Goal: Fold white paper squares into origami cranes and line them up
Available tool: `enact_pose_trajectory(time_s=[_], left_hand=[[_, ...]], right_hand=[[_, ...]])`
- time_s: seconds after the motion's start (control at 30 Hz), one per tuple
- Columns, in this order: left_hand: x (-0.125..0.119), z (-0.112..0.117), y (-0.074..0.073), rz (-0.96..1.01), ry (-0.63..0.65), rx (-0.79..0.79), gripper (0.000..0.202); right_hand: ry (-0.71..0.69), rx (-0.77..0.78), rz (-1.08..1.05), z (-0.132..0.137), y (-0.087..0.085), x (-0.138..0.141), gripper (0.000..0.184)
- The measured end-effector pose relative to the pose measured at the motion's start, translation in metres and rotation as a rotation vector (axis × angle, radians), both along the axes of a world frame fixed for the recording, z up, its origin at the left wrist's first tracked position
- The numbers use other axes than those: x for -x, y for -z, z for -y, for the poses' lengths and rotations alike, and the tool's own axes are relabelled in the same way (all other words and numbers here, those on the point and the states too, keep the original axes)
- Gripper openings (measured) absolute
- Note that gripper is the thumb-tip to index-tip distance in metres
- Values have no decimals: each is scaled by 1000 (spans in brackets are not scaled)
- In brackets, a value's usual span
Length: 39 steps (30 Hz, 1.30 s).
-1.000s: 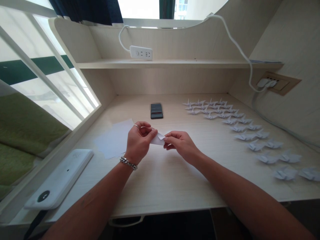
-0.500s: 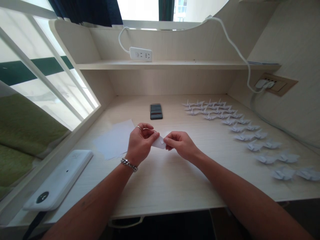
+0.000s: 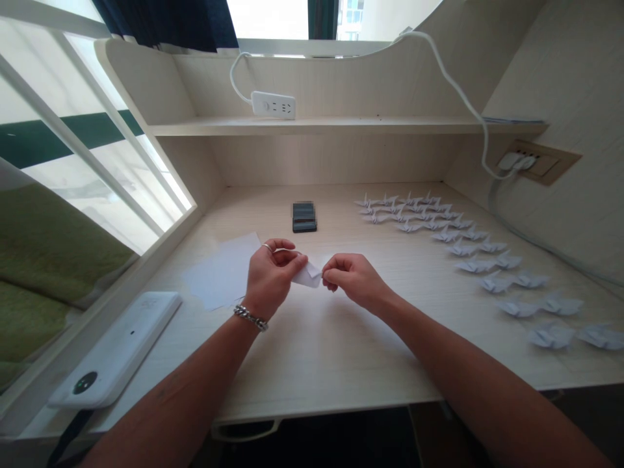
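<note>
A small folded piece of white paper (image 3: 308, 274) is held above the middle of the desk. My left hand (image 3: 273, 272), with a ring and a chain bracelet, pinches its left end between thumb and fingers. At its right tip is my right hand (image 3: 350, 278), thumb and fingertips closed on the corner. Left of my left hand lie loose white paper sheets (image 3: 219, 270), partly behind that hand. Rows of folded white paper cranes (image 3: 472, 266) stand along the right side of the desk.
A dark phone-like object (image 3: 305, 217) lies beyond my hands. At the left edge rests a white power bank (image 3: 119, 348) with a dark cable. On the shelf (image 3: 341, 127) sits a white power strip (image 3: 273, 105). A white cord runs to the wall socket (image 3: 541, 162).
My left hand has shifted slightly left with the folded paper. More of the paper shows between my hands, and my right fingers now sit at its very tip.
</note>
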<state>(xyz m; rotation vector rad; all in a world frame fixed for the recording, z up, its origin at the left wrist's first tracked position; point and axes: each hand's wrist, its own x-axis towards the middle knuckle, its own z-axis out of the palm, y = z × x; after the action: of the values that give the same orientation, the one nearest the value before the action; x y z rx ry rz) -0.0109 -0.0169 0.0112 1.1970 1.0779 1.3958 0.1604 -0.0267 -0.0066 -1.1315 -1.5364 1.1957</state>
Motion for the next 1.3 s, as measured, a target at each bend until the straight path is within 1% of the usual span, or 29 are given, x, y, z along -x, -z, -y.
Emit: enact_pose_trajectory(time_s=[0.07,0.1,0.13,0.2,0.27,0.33,0.37,0.43,0.5,0.53,0.6,0.67,0.73,0.83,0.93,0.97,1.0,1.07,1.1,1.2,1.3], left_hand=[[5,-4,0,12,-89,-33,42],[7,-5,1,2,-100,-38,42],[7,-5,1,-8,-100,-43,41],[4,-4,2,-45,-55,-48,39],[1,-1,3,-104,6,-60,35],[1,1,1,-218,92,-73,28],[2,2,0,-300,145,-81,25],[7,2,-4,-541,307,-84,18],[12,3,-8,-739,418,-111,17],[14,3,-10,-813,463,-128,17],[18,4,-13,-887,535,-154,17],[22,2,-15,-868,580,-158,17],[29,-1,-17,-809,582,-137,16],[38,-8,-15,-719,527,-106,13],[37,-12,-10,-468,390,-67,15],[34,-12,-7,-384,378,-30,17],[30,-11,-5,-336,394,0,20],[20,-8,0,-337,471,2,24],[15,-6,2,-356,484,-17,23],[5,-2,5,-395,381,-59,22],[2,-1,4,-317,318,-12,21]], right_hand=[[-3,15,-4,0,1,0,8],[0,17,-16,0,1,0,8],[1,16,-36,0,1,1,9],[-9,4,-78,0,1,3,14],[-19,-22,-69,0,1,4,18],[-4,-60,10,-1,1,2,18],[4,-83,69,-1,1,0,18],[-7,-131,202,0,0,-3,16],[-55,-180,323,2,-1,-5,14],[-87,-194,364,3,-3,-6,14],[-136,-195,394,4,-5,-7,13],[-160,-159,367,3,-8,-10,12],[-170,-112,306,1,-10,-16,12],[-145,-47,169,-4,-12,-25,13],[-55,-24,32,-7,-12,-28,16],[-31,-32,11,-7,-11,-26,17],[-9,-49,2,-6,-10,-24,18],[22,-96,12,-5,-7,-17,18],[39,-120,19,-4,-5,-13,19],[45,-157,35,-1,1,-4,19],[0,-145,40,-1,4,-2,20]])
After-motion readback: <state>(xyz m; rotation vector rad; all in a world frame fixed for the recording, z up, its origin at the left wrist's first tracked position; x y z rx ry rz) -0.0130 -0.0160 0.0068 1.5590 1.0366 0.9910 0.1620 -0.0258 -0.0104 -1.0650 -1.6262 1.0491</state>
